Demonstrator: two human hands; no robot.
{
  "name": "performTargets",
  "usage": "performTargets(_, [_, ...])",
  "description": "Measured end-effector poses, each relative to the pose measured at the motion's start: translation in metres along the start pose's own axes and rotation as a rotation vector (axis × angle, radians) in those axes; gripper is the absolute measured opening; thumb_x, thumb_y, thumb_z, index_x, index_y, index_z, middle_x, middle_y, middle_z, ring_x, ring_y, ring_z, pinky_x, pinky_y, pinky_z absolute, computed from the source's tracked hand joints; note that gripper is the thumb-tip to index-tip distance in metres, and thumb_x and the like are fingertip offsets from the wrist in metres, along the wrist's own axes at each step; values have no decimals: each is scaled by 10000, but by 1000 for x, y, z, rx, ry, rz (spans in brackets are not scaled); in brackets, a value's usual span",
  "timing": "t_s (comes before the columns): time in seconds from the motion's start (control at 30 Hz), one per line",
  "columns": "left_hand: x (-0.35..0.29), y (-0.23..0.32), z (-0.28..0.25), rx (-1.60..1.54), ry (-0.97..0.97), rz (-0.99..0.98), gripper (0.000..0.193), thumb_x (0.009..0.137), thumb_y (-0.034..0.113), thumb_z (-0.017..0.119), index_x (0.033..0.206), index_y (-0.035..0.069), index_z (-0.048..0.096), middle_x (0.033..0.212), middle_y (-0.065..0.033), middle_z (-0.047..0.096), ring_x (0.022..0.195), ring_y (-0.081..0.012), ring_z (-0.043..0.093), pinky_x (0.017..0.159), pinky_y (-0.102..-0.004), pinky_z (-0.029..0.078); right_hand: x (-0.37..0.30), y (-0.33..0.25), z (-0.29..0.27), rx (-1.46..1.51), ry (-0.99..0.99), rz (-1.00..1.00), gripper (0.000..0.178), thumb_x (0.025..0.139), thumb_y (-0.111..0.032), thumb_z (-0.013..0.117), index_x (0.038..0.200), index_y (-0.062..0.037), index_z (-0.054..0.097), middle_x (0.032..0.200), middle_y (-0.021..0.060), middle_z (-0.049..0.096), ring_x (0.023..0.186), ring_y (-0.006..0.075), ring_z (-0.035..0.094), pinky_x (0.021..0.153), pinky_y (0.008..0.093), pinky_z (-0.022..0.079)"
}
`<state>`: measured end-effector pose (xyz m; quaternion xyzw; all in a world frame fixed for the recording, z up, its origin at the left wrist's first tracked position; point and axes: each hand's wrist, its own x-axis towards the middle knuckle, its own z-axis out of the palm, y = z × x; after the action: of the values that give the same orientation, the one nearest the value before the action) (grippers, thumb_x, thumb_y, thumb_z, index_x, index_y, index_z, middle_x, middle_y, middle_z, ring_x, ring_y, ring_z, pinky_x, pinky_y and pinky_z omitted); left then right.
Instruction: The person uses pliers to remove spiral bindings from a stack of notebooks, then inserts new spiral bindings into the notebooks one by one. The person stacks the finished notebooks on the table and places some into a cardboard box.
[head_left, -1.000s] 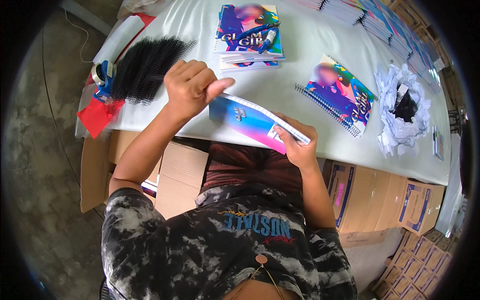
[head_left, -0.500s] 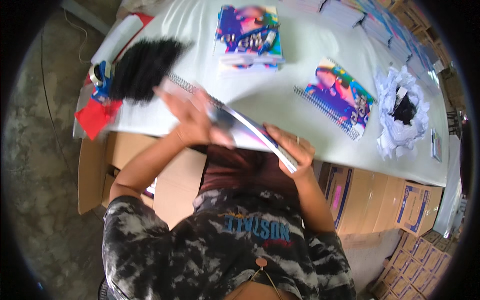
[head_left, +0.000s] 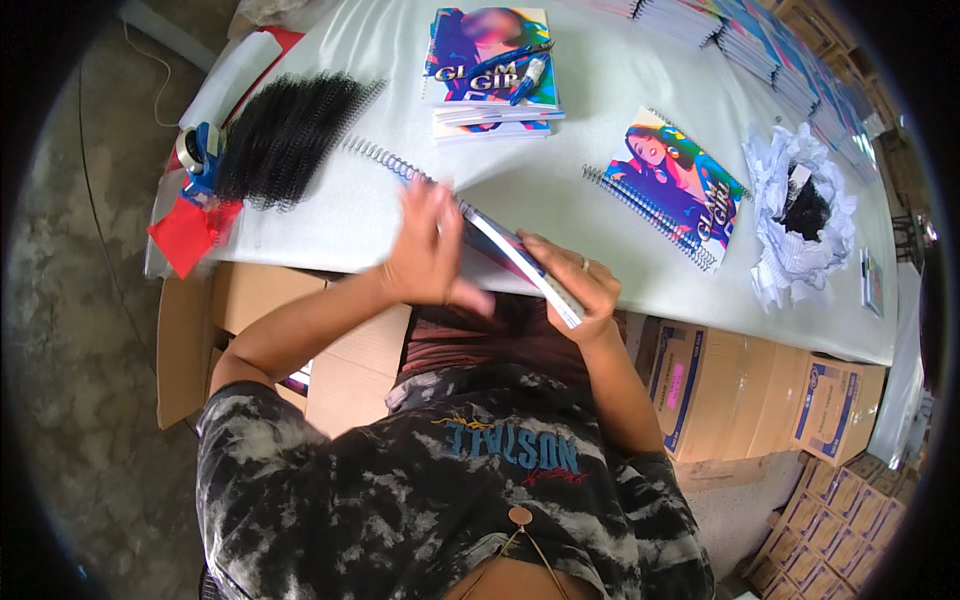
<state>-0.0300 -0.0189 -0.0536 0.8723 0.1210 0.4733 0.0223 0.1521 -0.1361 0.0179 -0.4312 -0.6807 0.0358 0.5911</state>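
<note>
My right hand point(head_left: 575, 285) is closed around one end of a thin book point(head_left: 520, 258) with a colourful cover, held edge-up over the table's front edge. A thin spiral binding coil point(head_left: 375, 155) runs along the book's spine and sticks out past its far left end. Against that coil, near the book's left end, lies my left hand point(head_left: 430, 245), open, with fingers stretched and slightly blurred; exact contact is hard to see. To the left is a pile of black spiral coils point(head_left: 295, 140). At the right lies a spiral-bound book point(head_left: 675, 185) with coils sticking out.
A stack of similar books point(head_left: 490, 60) with pliers point(head_left: 530, 80) on top stands at the back. Crumpled white paper point(head_left: 800, 220) holds black scraps at right. A blue tape dispenser point(head_left: 203, 160) and red cloth point(head_left: 190, 235) sit left. Cardboard boxes point(head_left: 730, 390) stand below the table point(head_left: 560, 200).
My left hand has shifted right, along the coil toward the book, and its fingers now point more upward. My right hand keeps its hold on the book, moved slightly left.
</note>
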Motion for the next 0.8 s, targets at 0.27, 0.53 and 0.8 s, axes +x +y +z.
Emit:
performTargets(0.27, [42, -3, -16, 148, -113, -152, 1099, 678, 828, 387, 1363, -27, 308, 1398, -343, 105, 1301, -525, 115, 1030, -618, 93, -4, 2, 1, 42, -46, 6, 321, 740, -17, 658, 1053, 44, 628, 992, 190, 655, 883, 288, 664, 775, 340, 534])
performTargets(0.53, [104, 13, -31, 228, 113, 201, 1157, 708, 809, 372, 1362, -123, 165, 1438, -298, 109, 1320, -481, 104, 1046, -601, 87, -1, 1, 6, 37, -79, 8, 341, 727, -17, 656, 1060, 42, 617, 1049, 165, 643, 918, 275, 655, 792, 337, 527])
performTargets(0.8, [34, -53, -22, 430, 45, 27, 983, 754, 696, 485, 1322, -82, 286, 1307, -284, 294, 1296, -399, 221, 1035, -549, 163, 4, 6, 11, 125, -90, -28, 429, 698, 22, 663, 1121, 19, 593, 1059, 150, 641, 945, 274, 644, 796, 348, 523])
